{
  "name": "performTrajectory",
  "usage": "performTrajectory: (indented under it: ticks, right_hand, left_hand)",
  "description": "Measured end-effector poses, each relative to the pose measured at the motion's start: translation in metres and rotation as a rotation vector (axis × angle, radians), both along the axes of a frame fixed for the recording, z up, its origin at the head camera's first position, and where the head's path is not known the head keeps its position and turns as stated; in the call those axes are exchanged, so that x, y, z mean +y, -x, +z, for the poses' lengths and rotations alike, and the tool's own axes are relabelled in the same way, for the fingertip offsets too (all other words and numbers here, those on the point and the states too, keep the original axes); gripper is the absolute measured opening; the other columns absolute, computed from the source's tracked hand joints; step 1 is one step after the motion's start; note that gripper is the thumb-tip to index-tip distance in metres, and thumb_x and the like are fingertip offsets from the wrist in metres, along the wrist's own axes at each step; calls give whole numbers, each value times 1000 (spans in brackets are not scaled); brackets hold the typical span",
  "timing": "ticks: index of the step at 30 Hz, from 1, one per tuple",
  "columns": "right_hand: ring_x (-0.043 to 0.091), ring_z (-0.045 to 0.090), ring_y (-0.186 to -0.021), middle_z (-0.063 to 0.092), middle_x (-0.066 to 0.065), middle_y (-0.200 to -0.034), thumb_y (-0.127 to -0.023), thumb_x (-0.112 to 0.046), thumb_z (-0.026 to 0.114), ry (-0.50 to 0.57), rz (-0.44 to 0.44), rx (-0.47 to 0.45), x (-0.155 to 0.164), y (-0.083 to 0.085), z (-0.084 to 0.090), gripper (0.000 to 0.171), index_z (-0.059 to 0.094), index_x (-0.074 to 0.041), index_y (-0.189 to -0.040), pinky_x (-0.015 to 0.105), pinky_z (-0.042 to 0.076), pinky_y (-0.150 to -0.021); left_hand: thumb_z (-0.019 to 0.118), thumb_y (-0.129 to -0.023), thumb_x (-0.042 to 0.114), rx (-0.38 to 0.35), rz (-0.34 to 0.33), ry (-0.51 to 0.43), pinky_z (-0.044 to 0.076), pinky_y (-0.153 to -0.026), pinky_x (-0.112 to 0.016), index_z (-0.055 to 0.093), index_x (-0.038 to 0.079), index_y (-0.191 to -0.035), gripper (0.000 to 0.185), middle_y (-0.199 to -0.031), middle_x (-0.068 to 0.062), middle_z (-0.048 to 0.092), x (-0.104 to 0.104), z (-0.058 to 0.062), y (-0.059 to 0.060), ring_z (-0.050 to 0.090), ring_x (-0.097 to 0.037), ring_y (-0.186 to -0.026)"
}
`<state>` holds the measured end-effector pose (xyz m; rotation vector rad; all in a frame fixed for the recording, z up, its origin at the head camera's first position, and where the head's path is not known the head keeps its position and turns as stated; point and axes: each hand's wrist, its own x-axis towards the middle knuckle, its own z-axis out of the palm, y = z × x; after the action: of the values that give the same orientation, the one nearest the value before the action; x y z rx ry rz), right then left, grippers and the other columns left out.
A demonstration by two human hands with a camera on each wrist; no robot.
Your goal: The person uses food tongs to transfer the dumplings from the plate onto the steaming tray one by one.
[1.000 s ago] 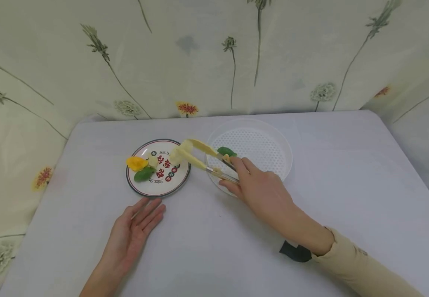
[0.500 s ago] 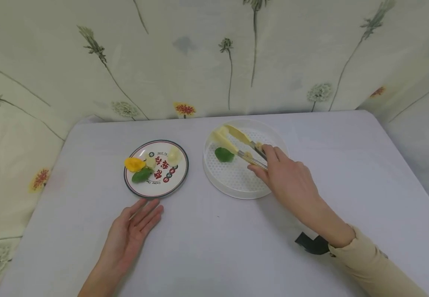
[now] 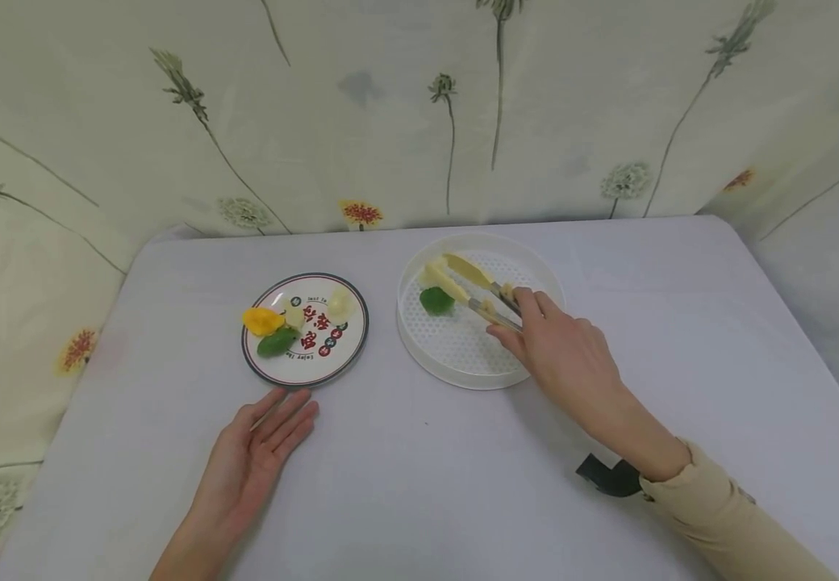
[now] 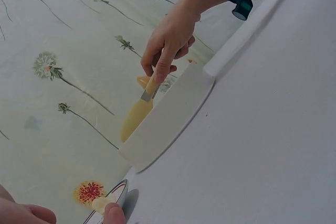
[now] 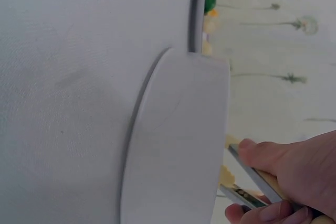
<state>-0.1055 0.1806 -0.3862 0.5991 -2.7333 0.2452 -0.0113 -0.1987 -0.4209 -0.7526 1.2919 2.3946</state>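
1. Our right hand (image 3: 561, 351) is in the middle of the head picture. Its fingers and thumb are curled tight around the tongs (image 3: 473, 290).

2. The tongs point up and to the left, into the white tray (image 3: 463, 378). Between the yellow tips sits a pale food piece (image 3: 432, 274), at the upper left part of the tray.

3. A green piece (image 3: 436, 301) lies on the tray floor, just below the pale piece. They are very close; we cannot tell if they touch.

4. Our left hand (image 3: 252, 464) is at the lower left of the picture. It lies flat on the table (image 3: 419, 484) with the fingers straight, and it holds nothing.

5. The plate (image 3: 350, 351) is left of the tray, and the two do not touch. On it we see an orange piece (image 3: 263, 320), a green leaf piece (image 3: 277, 342) and two pale pieces (image 3: 339, 305).

6. To do this step well, we think the tips should come low over a bare spot of the tray before we let the squeeze go soft.

7. We should open the tongs slowly, so the pale piece drops flat and does not roll.

8. We should keep the tips off the green piece, so we do not bump it.

9. The wrist pictures show only the tray's side wall, so the head picture is our best guide.
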Motion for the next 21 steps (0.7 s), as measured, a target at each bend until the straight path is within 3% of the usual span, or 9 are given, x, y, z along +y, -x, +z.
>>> performTrajectory:
  ticks: [6, 21]
  right_hand:
    - [14, 27, -48, 54, 9, -77, -102, -36, 75, -1, -12, 1, 0, 2, 1, 50, 58, 5, -126, 22, 17, -40]
    - [18, 37, -48, 71, 19, -104, -101, -40, 76, 14, 16, -26, -14, -4, 5, 62, 56, 6, -136, 25, 24, -41]
  left_hand:
    - [27, -118, 35, -5, 5, -4, 52, -123, -31, 20, 15, -173, 58, -172, -10, 43, -1, 0, 0, 66, -17, -140]
    - [28, -118, 35, 3, -5, -5, 52, -123, -31, 19, 14, -173, 59, -173, -11, 42, -1, 0, 0, 66, -17, -139]
